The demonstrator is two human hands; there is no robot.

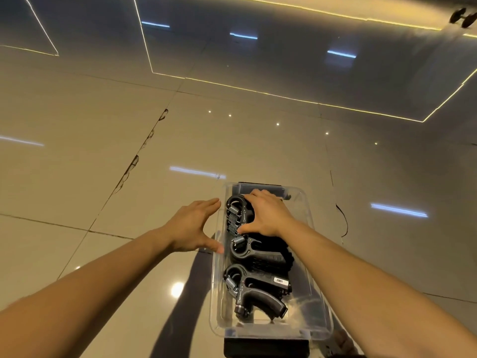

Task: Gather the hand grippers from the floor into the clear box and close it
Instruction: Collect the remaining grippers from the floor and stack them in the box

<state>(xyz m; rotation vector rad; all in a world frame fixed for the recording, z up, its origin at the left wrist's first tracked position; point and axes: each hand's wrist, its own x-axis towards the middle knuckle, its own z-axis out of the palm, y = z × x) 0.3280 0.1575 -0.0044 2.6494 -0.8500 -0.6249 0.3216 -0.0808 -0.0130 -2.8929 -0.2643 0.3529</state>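
Observation:
The clear box (320, 301) stands on the tiled floor, lid off, with several black hand grippers inside. One gripper (260, 290) lies at the near end, another (258, 254) in the middle. My right hand (268, 214) is inside the box at the far end, fingers pressed down on a black gripper (238, 210) there. My left hand (192, 226) hovers open beside the box's left wall, thumb touching the rim. A dark panel (265, 347), possibly the lid, lies under the box.
Glossy beige floor tiles (103, 151) with cracked grout lines surround the box. A black dumbbell (463, 18) lies far off at the top right. A thin dark cable (344, 220) runs on the floor right of the box.

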